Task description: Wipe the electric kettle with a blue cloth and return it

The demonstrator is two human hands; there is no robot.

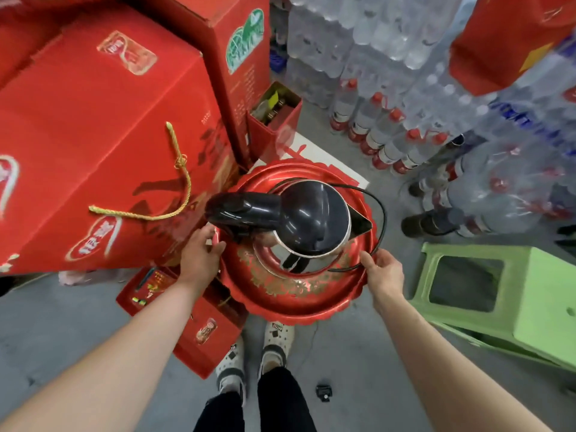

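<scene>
Boxes in red cardboard fill the left side of what we see, stacked high, one with a yellow rope handle. On the right we see shrink-wrapped packs of water bottles piled against each other, with a row of red-capped bottles standing on the grey floor in front of them. A green plastic stool lies tipped on its side at the lower right.

Both our bare forearms reach forward and down from the lower corners, converging on a round red tray with a scalloped rim and gold pattern, held level above our feet. The kettle stands upright on the tray, its dark lid and handle toward us and to the left, its steel body mirroring the tray; its black cord loops round the right side of the tray.

Our left hand grips the tray's left rim, fingers curled over the edge just beside the kettle handle. Our right hand holds the right rim, thumb on top against the cord, fingers closed beneath. A small black object lies on the floor near our shoes.
</scene>
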